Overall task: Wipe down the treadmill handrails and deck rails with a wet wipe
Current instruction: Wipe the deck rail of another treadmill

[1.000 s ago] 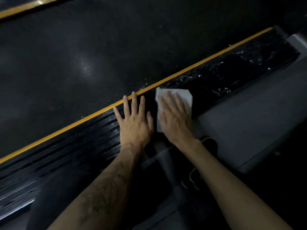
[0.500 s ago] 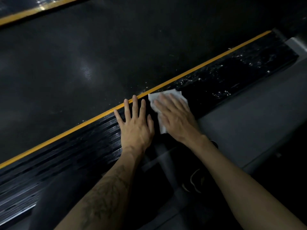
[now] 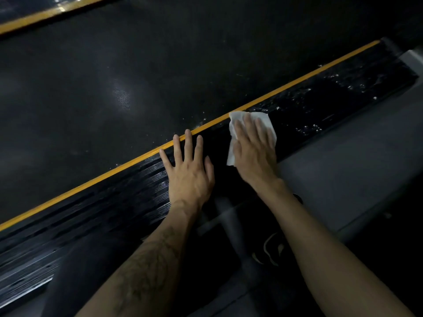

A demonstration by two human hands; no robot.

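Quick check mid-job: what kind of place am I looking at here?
Probably a gym or workout room: a treadmill's wide black belt, a ribbed deck rail with a yellow edge stripe, dim lighting.

Two hands, one wipe, one treadmill deck

Two bare hands: left hand (image 3: 188, 172), right hand (image 3: 255, 152). One white wet wipe (image 3: 231, 152). One black ribbed deck rail (image 3: 320, 106) near, one running belt (image 3: 137, 76), two yellow edge stripes: near (image 3: 91, 184), far left (image 3: 45, 16). One shoe (image 3: 272, 250).

A white wet wipe (image 3: 263, 117) lies on the ridged black deck rail (image 3: 320, 110), edged by a yellow stripe (image 3: 109, 173).
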